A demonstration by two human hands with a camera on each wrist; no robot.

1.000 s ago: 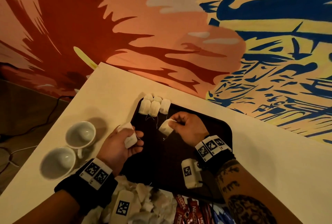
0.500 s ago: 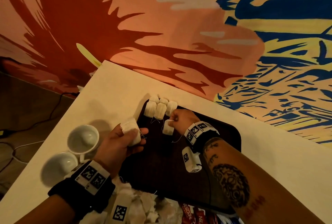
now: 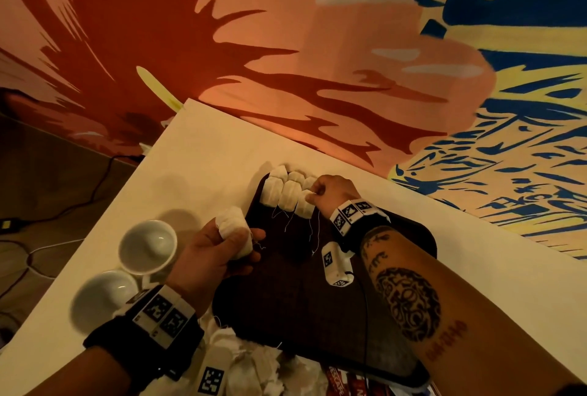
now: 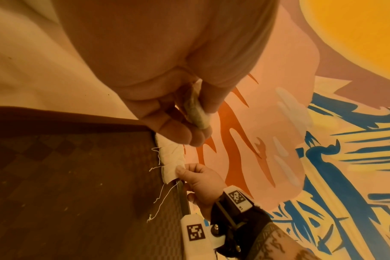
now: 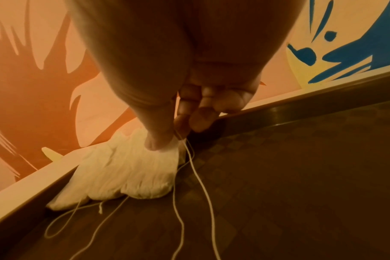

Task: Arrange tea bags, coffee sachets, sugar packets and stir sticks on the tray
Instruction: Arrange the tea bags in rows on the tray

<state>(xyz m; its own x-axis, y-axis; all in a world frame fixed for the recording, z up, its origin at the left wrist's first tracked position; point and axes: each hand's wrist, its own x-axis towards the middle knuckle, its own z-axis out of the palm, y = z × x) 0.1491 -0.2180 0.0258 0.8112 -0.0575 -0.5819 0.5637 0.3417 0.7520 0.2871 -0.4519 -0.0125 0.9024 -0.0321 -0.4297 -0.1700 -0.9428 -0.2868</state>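
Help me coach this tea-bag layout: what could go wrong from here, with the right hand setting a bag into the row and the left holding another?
1. Loose strings trail from the row past the right hand; withdrawing might snag one and drag the tea bags out of line.
2. The row sits against the tray rim; a push could tip bags over it.
3. The left hand holds its tea bag bunched; squeezing may tear it.
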